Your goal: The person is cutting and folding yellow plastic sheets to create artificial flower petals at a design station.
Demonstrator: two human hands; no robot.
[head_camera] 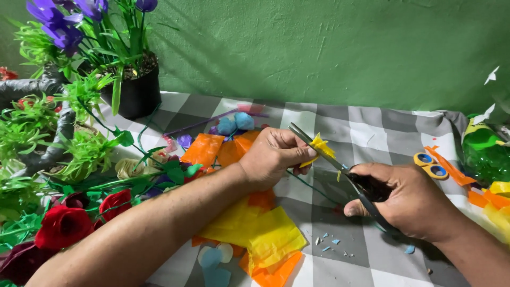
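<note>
Presently catalogued, one moment at a craft worktop:

- Left hand: fingers pinched closed on a small yellow paper piece, held in the air above the checked cloth, near mid-frame.
- Right hand: fingers closed through the loops of dark scissors; the blades stand open and touch the yellow piece.
- Yellow paper piece, handling (judgement): very light, thin, soft, easily torn or crushed. Best held at the edge away from the blades, as the pinch does, with light pressure.
- Scissors, handling (judgement): stiff, hard, sharp at the tip; held by the loops.
- Yellow and orange paper sheets: a loose heap on the cloth under the left forearm; likely to slide or lift if brushed.
- Pale blue scraps: scattered on the cloth below the hands.
- Second scissors with yellow and blue loops: lying on the cloth beside an orange strip, just beyond the right hand.
- Green plastic bottle: at the right edge, well apart from the cutting.
- Red artificial roses: lower left, beside the left arm.
- Black pot with purple flowers: far left, against the green wall.
- Obstruction (judgement): the left fingertips sit close to the blades; stems and leaves crowd the left elbow.
</note>
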